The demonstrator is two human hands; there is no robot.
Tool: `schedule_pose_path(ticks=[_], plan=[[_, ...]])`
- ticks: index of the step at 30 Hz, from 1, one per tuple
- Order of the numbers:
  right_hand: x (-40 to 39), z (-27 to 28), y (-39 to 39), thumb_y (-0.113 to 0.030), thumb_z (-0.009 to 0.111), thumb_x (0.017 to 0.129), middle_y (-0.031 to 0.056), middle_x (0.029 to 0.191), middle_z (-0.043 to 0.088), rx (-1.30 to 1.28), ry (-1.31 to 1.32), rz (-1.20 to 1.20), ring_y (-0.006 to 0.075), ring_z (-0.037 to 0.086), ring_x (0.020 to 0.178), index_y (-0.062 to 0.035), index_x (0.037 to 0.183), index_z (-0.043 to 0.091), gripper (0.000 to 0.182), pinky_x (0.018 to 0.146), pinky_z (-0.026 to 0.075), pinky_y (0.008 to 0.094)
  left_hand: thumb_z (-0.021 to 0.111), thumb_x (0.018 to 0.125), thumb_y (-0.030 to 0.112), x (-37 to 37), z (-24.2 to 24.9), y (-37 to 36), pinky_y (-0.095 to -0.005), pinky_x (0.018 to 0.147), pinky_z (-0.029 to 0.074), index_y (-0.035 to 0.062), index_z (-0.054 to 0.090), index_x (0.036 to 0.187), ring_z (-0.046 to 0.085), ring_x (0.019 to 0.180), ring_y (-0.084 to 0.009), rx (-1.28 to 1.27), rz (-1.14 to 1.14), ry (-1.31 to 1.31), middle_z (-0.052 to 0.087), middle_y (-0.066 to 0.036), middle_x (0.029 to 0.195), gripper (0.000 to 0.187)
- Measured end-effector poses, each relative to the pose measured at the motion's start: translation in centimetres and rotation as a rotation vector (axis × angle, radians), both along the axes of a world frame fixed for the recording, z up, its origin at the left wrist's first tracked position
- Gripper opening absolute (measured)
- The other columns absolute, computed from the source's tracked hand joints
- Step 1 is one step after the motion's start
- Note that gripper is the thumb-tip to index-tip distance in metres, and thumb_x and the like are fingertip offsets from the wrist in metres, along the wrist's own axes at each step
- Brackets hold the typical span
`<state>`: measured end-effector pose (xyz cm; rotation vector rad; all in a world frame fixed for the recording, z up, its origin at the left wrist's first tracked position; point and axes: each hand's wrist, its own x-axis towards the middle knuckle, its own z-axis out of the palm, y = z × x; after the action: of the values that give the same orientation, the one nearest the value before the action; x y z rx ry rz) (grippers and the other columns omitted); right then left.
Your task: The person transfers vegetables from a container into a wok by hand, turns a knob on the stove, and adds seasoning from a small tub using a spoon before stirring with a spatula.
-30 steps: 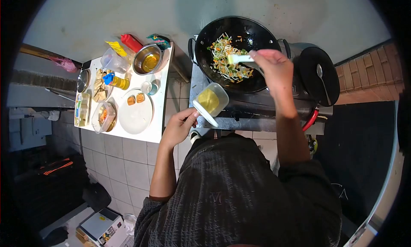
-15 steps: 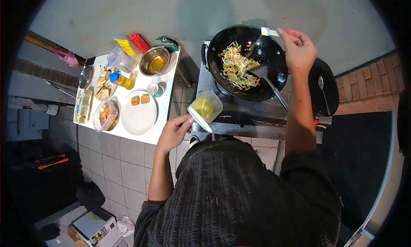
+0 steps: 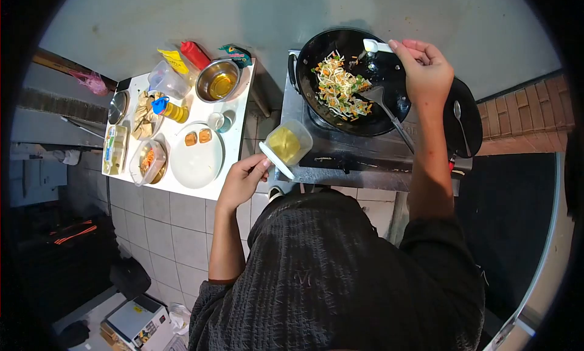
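My left hand pinches the white lid of a clear plastic container. The lid is flipped back at the container's near side, and yellow powder shows inside. Over the right part of a black wok, my right hand grips a small white measuring spoon by its handle. How much the spoon holds is too small to tell. Sprouts and chopped vegetables lie in the wok's left half. A metal spatula leans in the wok, its handle over the near rim.
The wok stands on a metal stove. At right is a black lid with a spoon on it. The white table at left carries a plate, a metal bowl, a yellow bottle and a red bottle.
The spoon has shifted slightly left over the wok, with its bowl turned more into view. The powder container has moved a little up and left in view. Both hands keep their holds.
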<state>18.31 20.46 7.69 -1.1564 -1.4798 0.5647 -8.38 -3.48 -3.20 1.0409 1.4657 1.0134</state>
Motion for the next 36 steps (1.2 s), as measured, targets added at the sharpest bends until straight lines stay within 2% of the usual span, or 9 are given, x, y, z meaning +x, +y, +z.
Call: schedule_pose_path(ticks=[8,14,20,23,27,30,32,33,36], plan=[[2.6,0.3,-1.5,-0.016,0.077,0.074,0.0088,0.074,0.069,-0.038,0.004,-0.027,0.0067,0.060,0.067,0.0054,0.088,0.066,0.028,0.063,0.046,0.0191,0.055,0.094,0.017,0.0,0.2,0.5,-0.0216,0.059,0.043,-0.0013,0.064,0.106,0.049,0.064,-0.0062,0.024,-0.018,0.009,0.054,0.000,0.069,0.023],[0.0,-0.9,0.8,-0.020,0.078,0.073,0.0077,0.075,0.069,0.026,-0.046,0.002,0.0082,0.063,0.068,0.0036,0.088,0.067,0.029,0.065,0.049,0.0214,0.055,0.094,0.017,0.2,0.0,0.3,-0.0205,0.059,0.043,0.0001,0.064,0.105,0.049,0.064,-0.0053,0.000,-0.012,0.008,0.053,0.001,0.070,0.022],[-2.6,-1.0,2.7,-0.025,0.077,0.073,0.0076,0.075,0.070,0.185,-0.205,-0.098,0.0136,0.066,0.065,-0.0041,0.084,0.070,0.024,0.064,0.050,0.0251,0.054,0.095,0.016,-0.1,0.3,-0.4,-0.0201,0.061,0.043,0.0006,0.064,0.105,0.049,0.066,-0.0053,0.002,0.019,-0.058,0.054,0.002,0.072,0.021],[-2.9,0.0,2.8,-0.025,0.077,0.073,0.0047,0.076,0.070,0.190,-0.255,-0.089,0.0088,0.064,0.070,-0.0026,0.088,0.070,0.027,0.068,0.049,0.0229,0.053,0.095,0.014,-0.1,0.6,-0.7,-0.0203,0.062,0.044,0.0002,0.064,0.105,0.049,0.067,-0.0055,0.022,0.028,-0.071,0.054,0.001,0.072,0.020],[-3.5,1.5,2.2,-0.025,0.077,0.074,0.0043,0.075,0.070,0.174,-0.188,-0.121,0.0095,0.065,0.069,-0.0045,0.086,0.071,0.025,0.068,0.049,0.0239,0.052,0.095,0.013,0.1,0.7,-0.6,-0.0208,0.062,0.044,-0.0005,0.063,0.105,0.049,0.067,-0.0057,0.003,0.053,-0.066,0.054,0.001,0.073,0.020],[-3.2,1.2,2.4,-0.025,0.076,0.074,0.0049,0.074,0.070,0.226,-0.255,-0.107,0.0095,0.065,0.069,-0.0053,0.083,0.071,0.023,0.067,0.049,0.0244,0.052,0.095,0.013,0.5,0.6,-0.5,-0.0210,0.062,0.044,-0.0006,0.063,0.105,0.049,0.066,-0.0058,0.023,0.040,-0.086,0.055,0.001,0.073,0.020],[-3.1,1.4,2.2,-0.025,0.076,0.074,0.0037,0.073,0.069,0.417,-0.284,-0.171,0.0087,0.064,0.069,-0.0069,0.080,0.071,0.020,0.067,0.049,0.0243,0.052,0.095,0.013,0.8,0.6,-0.2,-0.0210,0.062,0.043,-0.0005,0.063,0.104,0.049,0.066,-0.0060,0.024,0.040,-0.099,0.055,0.001,0.073,0.020],[-2.8,1.0,2.6,-0.025,0.076,0.074,0.0037,0.073,0.069,0.415,-0.284,-0.169,0.0087,0.064,0.069,-0.0069,0.080,0.071,0.020,0.067,0.049,0.0243,0.052,0.096,0.014,0.8,0.5,-0.1,-0.0210,0.062,0.043,-0.0001,0.063,0.103,0.049,0.066,-0.0061,0.030,0.033,-0.083,0.054,0.001,0.073,0.020],[-1.9,-0.3,3.2,-0.024,0.077,0.072,0.0044,0.070,0.069,0.464,-0.354,-0.076,0.0102,0.064,0.062,-0.0051,0.083,0.070,0.023,0.060,0.048,0.0244,0.051,0.096,0.016,1.0,0.7,0.2,-0.0210,0.061,0.043,0.0006,0.063,0.101,0.050,0.066,-0.0062,0.025,0.020,-0.082,0.054,0.002,0.072,0.020]])
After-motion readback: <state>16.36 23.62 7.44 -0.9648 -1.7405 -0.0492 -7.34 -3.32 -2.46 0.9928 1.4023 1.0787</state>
